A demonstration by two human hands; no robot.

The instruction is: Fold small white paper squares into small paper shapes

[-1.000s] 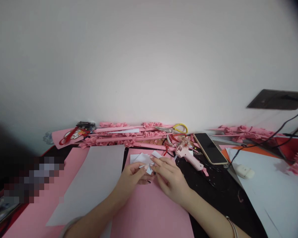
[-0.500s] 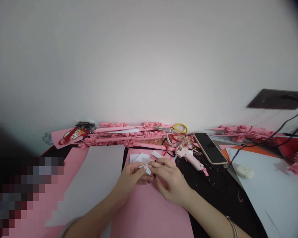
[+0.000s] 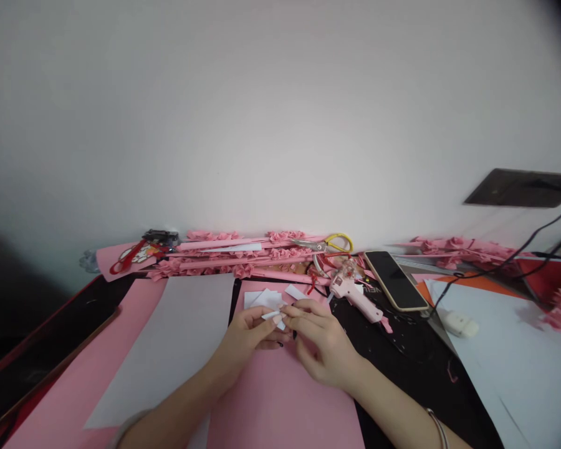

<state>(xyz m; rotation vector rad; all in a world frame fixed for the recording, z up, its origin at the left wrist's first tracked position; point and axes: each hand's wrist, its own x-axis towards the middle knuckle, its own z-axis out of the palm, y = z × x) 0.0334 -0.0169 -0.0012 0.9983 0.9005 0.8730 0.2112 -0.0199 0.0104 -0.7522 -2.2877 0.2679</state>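
Note:
Between my fingertips is a small folded piece of white paper (image 3: 275,319). My left hand (image 3: 249,330) pinches it from the left, thumb on top and fingers beneath. On its right edge close the thumb and fingers of my right hand (image 3: 320,337). Just beyond the fingers, small white paper pieces (image 3: 260,298) lie on a pink sheet (image 3: 285,399), and another small white piece (image 3: 297,291) lies to their right. Parts of the held paper are hidden by the fingers.
A pink glue gun (image 3: 355,293) and a phone (image 3: 396,280) lie to the right. Yellow-handled scissors (image 3: 339,242) rest on pink paper flower stems (image 3: 224,244) along the wall. A large white sheet (image 3: 177,330) is at left, a white plastic object (image 3: 460,323) at right.
Both hands stay in nearly the same place, still pinching the white paper. My fingers have shifted only slightly around it.

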